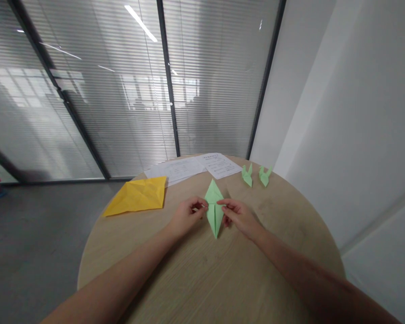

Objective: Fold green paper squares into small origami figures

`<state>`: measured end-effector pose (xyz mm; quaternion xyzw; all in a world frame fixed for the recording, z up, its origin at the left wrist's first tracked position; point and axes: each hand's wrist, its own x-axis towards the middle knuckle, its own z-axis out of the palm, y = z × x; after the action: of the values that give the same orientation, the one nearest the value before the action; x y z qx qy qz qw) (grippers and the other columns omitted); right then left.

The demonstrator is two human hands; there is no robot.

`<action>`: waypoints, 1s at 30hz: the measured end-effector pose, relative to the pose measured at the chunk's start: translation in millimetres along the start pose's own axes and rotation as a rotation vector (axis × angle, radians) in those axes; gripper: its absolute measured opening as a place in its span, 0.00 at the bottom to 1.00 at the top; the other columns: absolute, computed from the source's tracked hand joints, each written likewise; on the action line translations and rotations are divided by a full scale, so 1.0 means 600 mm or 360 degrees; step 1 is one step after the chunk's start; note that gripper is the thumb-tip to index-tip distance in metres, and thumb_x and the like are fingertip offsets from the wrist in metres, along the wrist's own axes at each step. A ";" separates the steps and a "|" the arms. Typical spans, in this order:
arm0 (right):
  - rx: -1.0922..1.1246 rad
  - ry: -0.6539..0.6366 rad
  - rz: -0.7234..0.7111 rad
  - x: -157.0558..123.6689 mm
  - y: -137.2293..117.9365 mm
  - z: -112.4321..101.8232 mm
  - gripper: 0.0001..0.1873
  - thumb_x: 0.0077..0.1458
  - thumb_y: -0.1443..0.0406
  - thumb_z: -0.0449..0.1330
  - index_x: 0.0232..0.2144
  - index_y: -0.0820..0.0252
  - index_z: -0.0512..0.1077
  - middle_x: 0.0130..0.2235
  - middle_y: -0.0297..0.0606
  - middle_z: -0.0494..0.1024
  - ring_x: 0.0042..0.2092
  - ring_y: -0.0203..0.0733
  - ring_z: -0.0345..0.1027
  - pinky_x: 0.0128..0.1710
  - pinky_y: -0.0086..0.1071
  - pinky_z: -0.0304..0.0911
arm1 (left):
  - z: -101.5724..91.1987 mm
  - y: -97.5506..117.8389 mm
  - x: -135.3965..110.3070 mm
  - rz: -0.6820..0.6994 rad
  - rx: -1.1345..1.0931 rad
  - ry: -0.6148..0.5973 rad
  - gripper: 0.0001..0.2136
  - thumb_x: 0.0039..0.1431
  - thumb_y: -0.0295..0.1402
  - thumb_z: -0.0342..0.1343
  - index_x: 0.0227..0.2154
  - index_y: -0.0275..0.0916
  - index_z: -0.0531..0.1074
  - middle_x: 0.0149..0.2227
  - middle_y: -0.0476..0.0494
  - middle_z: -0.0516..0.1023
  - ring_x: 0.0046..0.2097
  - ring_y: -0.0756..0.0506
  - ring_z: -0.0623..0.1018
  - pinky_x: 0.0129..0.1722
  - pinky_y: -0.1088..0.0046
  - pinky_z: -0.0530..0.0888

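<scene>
A light green sheet folded into a long diamond, an origami piece (215, 220), is held upright-looking above the middle of the table, its points toward and away from me. My left hand (190, 212) pinches its left corner between thumb and fingers. On the opposite side, my right hand (239, 214) grips the right edge, the index finger lying across the front near the middle crease. A slit runs down the centre of the lower half. Two finished-looking green origami figures (247, 176) (264, 177) stand near the far right edge.
A crumpled yellow envelope (137, 195) lies at the left of the round wooden table (202, 279). White sheets (178, 169) and a printed page (220, 165) spread along the far edge. Beyond stands a glass partition with blinds (209, 112); a white wall (364, 135) rises at right.
</scene>
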<state>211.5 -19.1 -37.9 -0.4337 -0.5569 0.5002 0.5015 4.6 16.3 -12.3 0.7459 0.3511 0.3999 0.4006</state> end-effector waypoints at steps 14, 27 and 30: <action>0.0043 -0.0061 -0.0042 0.000 0.000 0.010 0.23 0.54 0.57 0.59 0.51 0.56 0.63 0.22 0.25 0.68 0.20 0.32 0.63 0.19 0.25 0.58 | 0.009 0.004 -0.002 -0.0151 -0.0249 0.0015 0.17 0.54 0.35 0.58 0.47 0.35 0.71 0.32 0.44 0.75 0.31 0.48 0.76 0.32 0.68 0.75; 0.0047 -0.0131 -0.0114 0.002 0.009 0.014 0.12 0.52 0.60 0.62 0.34 0.57 0.63 0.27 0.29 0.71 0.29 0.34 0.67 0.30 0.27 0.62 | 0.010 -0.007 0.002 -0.0183 -0.0042 0.0032 0.12 0.53 0.34 0.59 0.39 0.33 0.76 0.24 0.48 0.73 0.26 0.50 0.70 0.27 0.74 0.67; 0.0100 -0.0115 -0.0078 0.000 0.006 0.015 0.13 0.51 0.58 0.62 0.34 0.56 0.64 0.28 0.31 0.72 0.30 0.36 0.69 0.31 0.29 0.64 | 0.011 0.000 0.000 -0.0178 -0.0105 -0.0018 0.11 0.53 0.35 0.59 0.36 0.34 0.78 0.24 0.47 0.74 0.27 0.49 0.70 0.27 0.73 0.68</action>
<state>202.6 -19.7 -41.3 -0.3856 -0.5691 0.5205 0.5064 10.4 14.5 -14.7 0.7137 0.3767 0.3840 0.4486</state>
